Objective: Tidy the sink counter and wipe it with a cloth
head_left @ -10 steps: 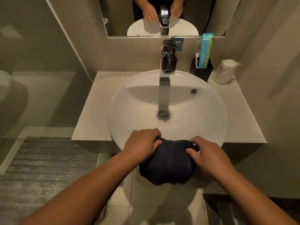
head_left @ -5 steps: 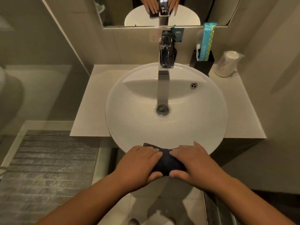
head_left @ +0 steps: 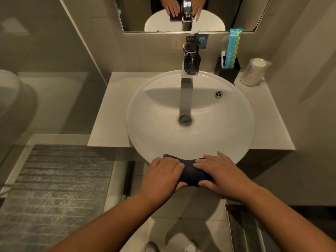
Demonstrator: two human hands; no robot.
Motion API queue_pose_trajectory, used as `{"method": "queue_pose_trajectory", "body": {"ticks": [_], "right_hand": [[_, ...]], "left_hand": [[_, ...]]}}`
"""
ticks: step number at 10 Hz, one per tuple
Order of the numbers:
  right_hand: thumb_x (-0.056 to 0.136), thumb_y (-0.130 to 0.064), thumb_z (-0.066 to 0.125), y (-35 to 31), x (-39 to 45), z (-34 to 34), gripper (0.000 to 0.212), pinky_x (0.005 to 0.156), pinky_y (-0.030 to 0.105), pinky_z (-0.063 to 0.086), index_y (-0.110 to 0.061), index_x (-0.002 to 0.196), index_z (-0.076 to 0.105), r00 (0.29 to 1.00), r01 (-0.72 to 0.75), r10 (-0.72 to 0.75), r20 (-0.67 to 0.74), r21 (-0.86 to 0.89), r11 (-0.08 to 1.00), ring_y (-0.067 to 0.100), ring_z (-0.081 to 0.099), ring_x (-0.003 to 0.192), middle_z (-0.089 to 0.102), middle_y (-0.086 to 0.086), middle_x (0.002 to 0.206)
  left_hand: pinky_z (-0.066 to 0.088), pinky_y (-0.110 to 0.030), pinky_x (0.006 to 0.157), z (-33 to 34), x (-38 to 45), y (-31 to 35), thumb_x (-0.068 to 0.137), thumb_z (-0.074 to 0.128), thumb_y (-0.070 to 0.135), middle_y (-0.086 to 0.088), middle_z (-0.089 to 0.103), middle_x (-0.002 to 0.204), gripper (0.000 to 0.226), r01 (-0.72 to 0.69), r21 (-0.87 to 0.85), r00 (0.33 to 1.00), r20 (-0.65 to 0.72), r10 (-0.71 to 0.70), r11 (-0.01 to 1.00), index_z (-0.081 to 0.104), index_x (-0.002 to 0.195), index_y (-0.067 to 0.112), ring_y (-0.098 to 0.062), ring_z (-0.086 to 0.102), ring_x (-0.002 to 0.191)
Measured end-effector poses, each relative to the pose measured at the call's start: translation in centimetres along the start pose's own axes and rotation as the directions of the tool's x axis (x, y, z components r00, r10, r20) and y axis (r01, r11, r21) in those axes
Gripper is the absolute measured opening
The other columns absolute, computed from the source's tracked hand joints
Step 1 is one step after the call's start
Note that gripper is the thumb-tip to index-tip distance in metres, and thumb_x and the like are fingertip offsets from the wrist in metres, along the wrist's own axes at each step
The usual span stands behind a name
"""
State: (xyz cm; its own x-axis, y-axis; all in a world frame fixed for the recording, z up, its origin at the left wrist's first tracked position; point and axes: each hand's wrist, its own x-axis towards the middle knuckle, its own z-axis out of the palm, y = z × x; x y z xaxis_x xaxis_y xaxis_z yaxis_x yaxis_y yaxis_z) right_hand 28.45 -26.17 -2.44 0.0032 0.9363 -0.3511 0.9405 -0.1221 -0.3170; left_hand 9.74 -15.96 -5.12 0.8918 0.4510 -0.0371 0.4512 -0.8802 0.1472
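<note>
Both hands, left hand (head_left: pixel 161 176) and right hand (head_left: pixel 221 176), still clasping dark cloth (head_left: pixel 190 176) at basin (head_left: pixel 190 142) front rim, teal packet (head_left: pixel 232 48) print unreadable.

Glossy white ceramic basin (head_left: pixel 209 128) — polished chrome tap (head_left: pixel 190 60) — matt dark cloth (head_left: pixel 190 172).

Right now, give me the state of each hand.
Left hand: closed on the folded dark navy cloth, pressing it to the round white basin's front rim.
Right hand: closed on the same cloth.
</note>
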Motion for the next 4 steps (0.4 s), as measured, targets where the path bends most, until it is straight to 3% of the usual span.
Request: {"method": "queue_pose_trajectory", "body": {"ticks": [1,2,3,4], "right_hand": [[0.087,-0.065,0.044,-0.2,-0.6,-0.4,0.066,0.12,0.039,0.008,-0.038,0.145,0.029,1.0,-0.003,0.004,-0.028,0.023,1.0,0.012,0.024,0.142,0.032,-0.01,0.155],[0.089,-0.062,0.042,-1.3,-1.3,-1.4,0.056,0.112,0.032,0.027,-0.036,0.139,0.04,0.993,-0.036,0.039,-0.113,0.029,0.999,0.011,0.041,0.128,0.047,-0.009,0.143],[0.095,-0.049,0.042,-2.9,-0.8,-3.5,0.032,0.084,0.029,0.047,-0.032,0.116,0.058,0.983,-0.112,0.11,-0.144,-0.003,0.994,0.012,0.058,0.094,0.066,-0.006,0.108],[0.094,-0.048,0.044,-4.2,0.4,-4.9,0.032,0.078,0.033,0.052,-0.024,0.103,0.063,0.99,-0.138,0.138,-0.012,-0.084,0.987,0.016,0.061,0.082,0.068,-0.001,0.093]], "left_hand": [[0.041,-0.036,0.096,-1.0,-0.2,-0.1,0.081,0.045,0.067,0.003,0.061,0.118,0.06,-0.016,-0.046,1.0,0.016,0.017,0.999,0.052,0.121,0.023,-0.016,0.055,0.106],[0.041,-0.036,0.096,-2.7,-0.5,-0.3,0.085,0.038,0.065,0.001,0.06,0.119,0.059,0.021,-0.166,1.0,0.021,-0.018,0.986,0.052,0.123,0.022,-0.018,0.054,0.105],[0.043,-0.036,0.092,-5.0,-0.2,-0.4,0.09,0.041,0.053,0.001,0.059,0.117,0.046,0.051,-0.153,0.998,0.032,-0.047,0.987,0.055,0.121,0.021,-0.018,0.054,0.104],[0.045,-0.033,0.076,-7.2,0.6,-0.4,0.094,0.041,0.045,0.0,0.061,0.1,0.031,0.125,-0.159,0.986,0.128,-0.105,0.979,0.058,0.107,0.022,-0.018,0.056,0.089]]}}
